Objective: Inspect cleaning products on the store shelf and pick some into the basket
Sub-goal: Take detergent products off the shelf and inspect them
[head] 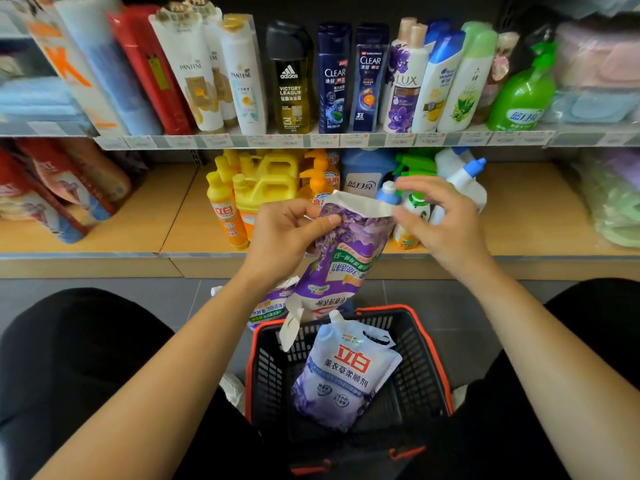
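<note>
1. Crouching over a shopping basket [439,358], a person in black trousers has a knee at each side of the view and both bare forearms reaching forward.
2. The basket is black mesh with an orange rim and sits on the grey floor [121,289] between the knees.
3. A pale lilac pouch [343,375] lies inside the basket, printed side up, with its spout towards the far end.
4. Above the basket's far rim, both hands hold a purple pouch [346,258] upside down. Its white lower end hangs over the rim.
5. The left hand [284,233] grips the purple pouch's left side near the top, thumb across the print and fingers curled behind.
6. The right hand [446,223] pinches the right corner of the pouch's white top edge between thumb and forefinger. Its other fingers are loosely curled and apart.
7. A second purple pouch [270,308] lies on the floor just behind the basket, partly hidden by the held one.
8. Beyond the hands, a wooden lower shelf [173,216] carries yellow bottles [225,209], yellow jugs [273,181], a blue jug [363,174] and a white bottle with a blue cap [464,181].
9. Farthest off, the upper shelf holds a row of shampoo bottles [332,77], with a green pump bottle [523,95] towards the right.
</note>
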